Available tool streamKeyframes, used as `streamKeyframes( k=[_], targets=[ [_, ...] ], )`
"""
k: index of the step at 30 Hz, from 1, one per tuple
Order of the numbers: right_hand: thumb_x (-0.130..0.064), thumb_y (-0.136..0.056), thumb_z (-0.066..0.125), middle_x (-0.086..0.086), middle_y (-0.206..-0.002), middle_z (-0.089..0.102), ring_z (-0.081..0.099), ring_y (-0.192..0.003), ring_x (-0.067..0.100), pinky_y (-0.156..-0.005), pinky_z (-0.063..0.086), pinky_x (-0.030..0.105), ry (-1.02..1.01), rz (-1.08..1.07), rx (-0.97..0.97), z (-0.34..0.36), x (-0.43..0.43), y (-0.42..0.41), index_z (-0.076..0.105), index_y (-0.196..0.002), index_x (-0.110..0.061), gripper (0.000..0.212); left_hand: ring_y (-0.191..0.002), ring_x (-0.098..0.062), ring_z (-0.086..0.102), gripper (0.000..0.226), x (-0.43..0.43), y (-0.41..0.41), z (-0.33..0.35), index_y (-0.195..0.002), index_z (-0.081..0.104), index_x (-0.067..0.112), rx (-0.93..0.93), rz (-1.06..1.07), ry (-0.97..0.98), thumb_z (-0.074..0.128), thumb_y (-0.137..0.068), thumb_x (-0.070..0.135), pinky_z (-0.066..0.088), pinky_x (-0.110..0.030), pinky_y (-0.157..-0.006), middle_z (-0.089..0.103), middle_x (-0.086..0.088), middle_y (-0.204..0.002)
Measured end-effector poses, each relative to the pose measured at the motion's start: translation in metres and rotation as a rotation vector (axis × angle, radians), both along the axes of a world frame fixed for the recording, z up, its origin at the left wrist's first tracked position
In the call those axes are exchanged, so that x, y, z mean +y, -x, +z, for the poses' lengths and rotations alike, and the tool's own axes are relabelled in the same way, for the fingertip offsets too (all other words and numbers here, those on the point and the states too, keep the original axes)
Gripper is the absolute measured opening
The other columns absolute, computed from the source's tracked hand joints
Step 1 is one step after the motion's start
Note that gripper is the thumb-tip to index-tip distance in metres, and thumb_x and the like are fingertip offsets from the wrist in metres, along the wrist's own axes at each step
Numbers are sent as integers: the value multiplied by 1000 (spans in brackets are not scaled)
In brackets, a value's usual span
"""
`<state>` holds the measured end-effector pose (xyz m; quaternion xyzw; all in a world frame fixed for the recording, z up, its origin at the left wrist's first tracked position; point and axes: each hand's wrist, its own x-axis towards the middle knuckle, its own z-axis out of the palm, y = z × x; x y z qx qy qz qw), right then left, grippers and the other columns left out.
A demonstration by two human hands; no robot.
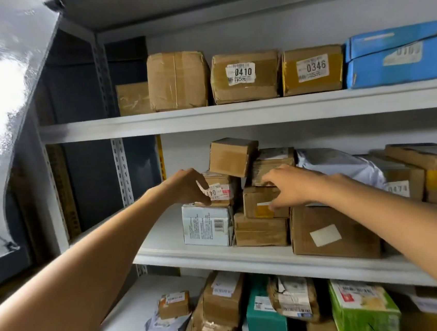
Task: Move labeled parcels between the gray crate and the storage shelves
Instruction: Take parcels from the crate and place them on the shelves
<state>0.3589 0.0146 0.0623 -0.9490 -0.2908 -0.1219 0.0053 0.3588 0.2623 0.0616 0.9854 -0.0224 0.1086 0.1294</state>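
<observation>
Both arms reach to the middle shelf (221, 256) of a white rack. My left hand (187, 186) grips the left side of a small brown parcel (222, 189) with a white number label, which sits on a white printed box (207, 225). My right hand (292, 184) holds a small brown box (259, 201) with yellow tape, thumb on its front and fingers over its top. A tilted brown box (232, 157) leans on top of the pile. The gray crate is not in view.
The top shelf (233, 114) holds brown parcels labeled 0410 (241, 74) and 0346 (312, 68) and a blue box (397, 55). A gray bag (338, 166) and larger cartons (335, 231) lie right of my hands. The bottom shelf carries green boxes (362, 309) and wrapped parcels. A shiny gray sheet (3, 107) hangs at left.
</observation>
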Motion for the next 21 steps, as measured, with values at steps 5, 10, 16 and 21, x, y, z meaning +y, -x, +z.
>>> streamKeyframes(
  k=[5,10,16,21],
  targets=[
    [-27,-83,71,3,-115,56,58,-101,22,-83,52,35,-80,6,-99,11,-1,-28,60,-113,-13,35,-100,-23,63,51,17,-30,21,-120,64,20,-53,83,3,82,-74,32,49,-32,-91,68,-6,-116],
    [-23,-87,66,7,-119,53,50,-114,24,-89,43,33,-100,-40,-138,22,-5,-57,57,-118,-10,36,-105,-24,61,60,23,-67,31,-127,58,20,-70,72,35,82,-73,33,49,-35,-94,63,-8,-123],
    [-34,-90,64,8,-128,53,51,-117,24,-96,46,36,-46,-127,-173,29,2,-88,53,-127,-10,45,-111,-24,57,71,23,-111,43,-126,58,17,-112,-14,119,80,-69,51,45,-35,-96,62,-5,-124],
    [-50,-92,57,4,-92,61,61,-87,19,-65,41,28,-209,-126,-116,36,28,-105,63,-99,-8,44,-102,-26,59,103,17,-133,50,-120,62,14,-105,-140,328,73,-42,81,52,-39,-90,62,-8,-116]
  ],
)
